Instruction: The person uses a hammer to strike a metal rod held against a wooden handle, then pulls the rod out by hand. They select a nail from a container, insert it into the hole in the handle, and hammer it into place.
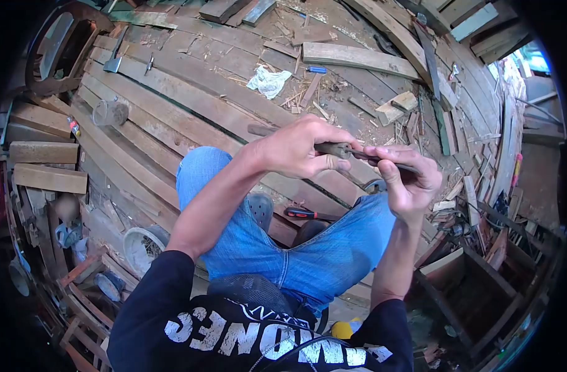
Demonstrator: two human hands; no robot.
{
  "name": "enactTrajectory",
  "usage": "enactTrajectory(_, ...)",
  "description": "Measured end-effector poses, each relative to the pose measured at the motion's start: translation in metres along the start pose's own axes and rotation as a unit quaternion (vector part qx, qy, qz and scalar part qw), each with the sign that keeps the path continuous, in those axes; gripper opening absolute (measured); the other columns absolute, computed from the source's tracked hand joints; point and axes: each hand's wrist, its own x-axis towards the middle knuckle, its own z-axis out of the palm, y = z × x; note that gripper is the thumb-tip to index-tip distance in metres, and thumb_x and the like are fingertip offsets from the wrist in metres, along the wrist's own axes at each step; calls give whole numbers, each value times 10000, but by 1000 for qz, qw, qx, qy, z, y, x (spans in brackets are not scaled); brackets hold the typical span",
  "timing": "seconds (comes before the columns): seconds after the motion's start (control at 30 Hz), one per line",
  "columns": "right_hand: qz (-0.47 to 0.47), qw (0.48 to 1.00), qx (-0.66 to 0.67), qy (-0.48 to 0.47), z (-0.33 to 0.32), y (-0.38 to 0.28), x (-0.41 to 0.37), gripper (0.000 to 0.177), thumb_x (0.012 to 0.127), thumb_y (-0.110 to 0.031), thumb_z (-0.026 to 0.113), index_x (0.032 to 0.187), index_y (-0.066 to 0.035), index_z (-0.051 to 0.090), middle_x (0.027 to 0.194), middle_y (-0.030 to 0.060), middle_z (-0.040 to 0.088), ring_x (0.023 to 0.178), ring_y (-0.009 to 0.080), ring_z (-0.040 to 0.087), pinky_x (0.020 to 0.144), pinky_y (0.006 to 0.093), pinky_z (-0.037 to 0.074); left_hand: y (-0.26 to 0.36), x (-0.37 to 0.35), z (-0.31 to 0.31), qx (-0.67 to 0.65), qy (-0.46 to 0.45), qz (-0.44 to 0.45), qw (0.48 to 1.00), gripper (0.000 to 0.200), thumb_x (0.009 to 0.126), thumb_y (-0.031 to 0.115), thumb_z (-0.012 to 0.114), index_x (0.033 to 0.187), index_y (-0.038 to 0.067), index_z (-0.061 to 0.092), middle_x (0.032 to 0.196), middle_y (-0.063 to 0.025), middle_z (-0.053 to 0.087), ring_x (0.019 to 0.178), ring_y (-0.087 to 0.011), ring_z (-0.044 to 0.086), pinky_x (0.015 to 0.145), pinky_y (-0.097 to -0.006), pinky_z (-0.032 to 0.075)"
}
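Observation:
In front of my knees, both hands meet on a slim tool with a worn handle [334,149] and a thin dark metal shaft [365,156]; its exact kind is hidden by the fingers. My left hand [302,147] is closed around the handle, with the thumb underneath. The fingers and thumb of my right hand [410,180] pinch the metal end. Below them, a tool with a red and black handle [301,213] lies on the boards between my legs, its blade partly covered by the jeans [351,239].
A hatchet-like tool [113,64] and a clear plastic cup [110,112] are on the plank floor at left. Ahead lie a white cloth [268,82], a blue cylinder [317,70] and a long timber [358,61]. A wooden box frame [469,291] stands at right, a white bucket [141,248] at left.

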Motion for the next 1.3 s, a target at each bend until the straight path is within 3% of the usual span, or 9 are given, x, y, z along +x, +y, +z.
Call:
enactTrajectory(0.1, 59, 996, -16, -58, -11, -8, 8, 168, 733, 83, 689, 894, 36, 696, 854, 167, 706, 810, 264, 705, 701, 307, 563, -4, 1, -1, 133, 27, 32, 990, 336, 758, 105, 726, 1080, 50, 646, 923, -126, 688, 788, -279, 674, 646, -349, 508)
enactTrajectory(0.23, 53, 954, -239, -174, -16, -23, 19, 204, 741, 87, 655, 923, 4, 694, 840, 122, 697, 716, 211, 685, 638, 278, 534, -3, 2, 4, 116, -3, -17, 993, 289, 771, 158, 721, 1034, 66, 644, 882, -112, 678, 788, -319, 652, 635, -382, 499)
enactTrajectory(0.33, -21, 894, -387, -225, -8, -28, 20, 205, 730, 9, 625, 929, -26, 662, 726, 104, 608, 627, 264, 620, 538, 379, 500, -5, 4, 9, 191, 4, 2, 982, 238, 789, 191, 701, 960, 46, 621, 824, -126, 660, 762, -341, 638, 623, -418, 489)
enactTrajectory(0.43, -59, 824, -466, -317, -10, -31, 23, 177, 751, -40, 587, 923, -16, 620, 711, 100, 570, 652, 253, 631, 533, 367, 505, -3, 6, 17, 205, -12, -16, 979, 239, 775, 209, 700, 892, 35, 585, 779, -133, 647, 749, -343, 636, 619, -438, 487)
enactTrajectory(0.6, -49, 756, -518, -397, -5, -19, 7, 172, 767, -105, 555, 911, -10, 566, 698, 100, 551, 626, 262, 638, 492, 363, 505, 2, 4, 31, 310, -50, -109, 943, 221, 701, 214, 694, 790, 34, 600, 651, -166, 627, 653, -365, 634, 592, -443, 512)
enactTrajectory(0.73, -20, 725, -539, -428, 0, -13, -2, 231, 742, -77, 574, 970, -45, 570, 699, 104, 535, 549, 284, 599, 480, 403, 478, -5, 1, 39, 325, -26, -91, 941, 192, 672, 207, 688, 735, 43, 610, 604, -166, 616, 620, -359, 637, 579, -446, 517)
enactTrajectory(0.87, 32, 773, -480, -413, 1, -6, -2, 175, 752, -48, 570, 925, -21, 582, 679, 142, 567, 542, 327, 598, 494, 428, 474, -10, 2, 42, 372, -25, -84, 924, 126, 675, 155, 643, 706, 39, 607, 612, -160, 629, 599, -325, 652, 541, -438, 516)
enactTrajectory(1.03, 211, 881, -292, -306, 6, 2, -11, 88, 778, -6, 552, 757, 52, 615, 619, 242, 595, 610, 396, 615, 587, 450, 508, -20, 2, 50, 424, -42, -47, 904, 96, 708, 131, 585, 686, 40, 601, 619, -157, 641, 561, -289, 660, 487, -405, 517)
enactTrajectory(1.3, 369, 852, -219, -300, 8, 9, -12, 153, 849, -48, 559, 769, 46, 648, 673, 227, 616, 657, 380, 630, 658, 429, 491, -32, 3, 58, 445, -72, -29, 892, 106, 721, 156, 596, 696, 55, 615, 630, -120, 654, 573, -261, 667, 487, -382, 522)
